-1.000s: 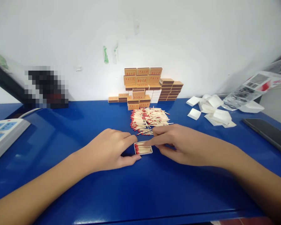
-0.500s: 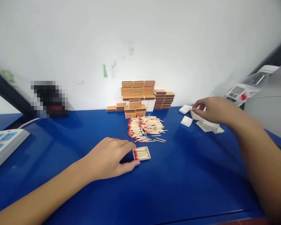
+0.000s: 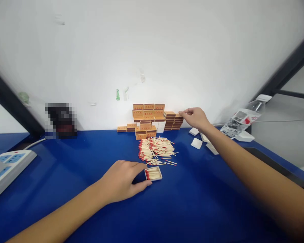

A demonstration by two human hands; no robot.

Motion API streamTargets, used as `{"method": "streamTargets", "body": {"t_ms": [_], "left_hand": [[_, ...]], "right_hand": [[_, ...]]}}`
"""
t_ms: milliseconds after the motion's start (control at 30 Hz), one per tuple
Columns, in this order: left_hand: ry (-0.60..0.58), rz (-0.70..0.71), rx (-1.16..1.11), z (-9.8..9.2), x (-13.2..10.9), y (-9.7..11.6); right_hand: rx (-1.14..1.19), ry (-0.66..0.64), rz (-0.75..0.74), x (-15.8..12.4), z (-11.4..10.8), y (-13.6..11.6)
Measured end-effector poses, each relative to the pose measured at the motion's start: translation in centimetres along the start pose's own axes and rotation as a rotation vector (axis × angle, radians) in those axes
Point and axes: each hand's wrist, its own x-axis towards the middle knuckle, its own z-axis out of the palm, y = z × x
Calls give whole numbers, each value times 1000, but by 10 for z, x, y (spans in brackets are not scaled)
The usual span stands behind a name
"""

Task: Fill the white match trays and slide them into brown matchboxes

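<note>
A small white tray (image 3: 153, 173) filled with red-tipped matches lies on the blue table. My left hand (image 3: 126, 180) grips its left end between thumb and fingers. Behind the tray is a loose pile of matches (image 3: 157, 148). Farther back, orange matchboxes (image 3: 148, 113) are stacked against the wall, with brown-sided boxes (image 3: 170, 121) piled at their right. My right hand (image 3: 194, 117) has its thumb and forefinger pinched at the top of the rightmost pile; whether it grips a box is too small to tell.
White paper pieces (image 3: 197, 143) lie right of the matches. A plastic bottle (image 3: 245, 118) leans at the back right. A power strip (image 3: 12, 165) is at the left, and a blurred dark object (image 3: 62, 119) stands near the wall.
My right hand has moved left from the white paper pieces to the rightmost matchbox pile. My left hand stays on the tray. The view has tilted upward slightly.
</note>
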Motion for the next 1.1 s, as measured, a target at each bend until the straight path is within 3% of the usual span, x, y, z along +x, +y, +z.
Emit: {"method": "streamTargets", "body": {"t_ms": [233,367,467,600,667,767,867,1033,1100], "left_hand": [[-24,-60,36,0,-1,-2],[112,-44,62,-4,-1,-1],[340,-67,101,-7,0,-1],[484,-140,83,-9,1,-3],[499,-130,59,-8,2,-4],[520,-73,22,-6,4,-5],[484,-40,-32,-3,4,-6],[326,-35,-123,-4,5,-14],[295,-62,-126,-7,6,-19]], "right_hand": [[161,-103,214,6,7,-38],[255,-82,238,-3,-12,-43],[379,-96,185,-35,-23,-45],[639,-420,74,-113,-17,-58],[675,-584,19,-149,-7,-65],[720,-655,-37,-179,7,-68],[720,-681,-76,-183,15,-62],[669,-760,-91,-179,14,-51],[608,-721,-120,-180,11,-49]]}}
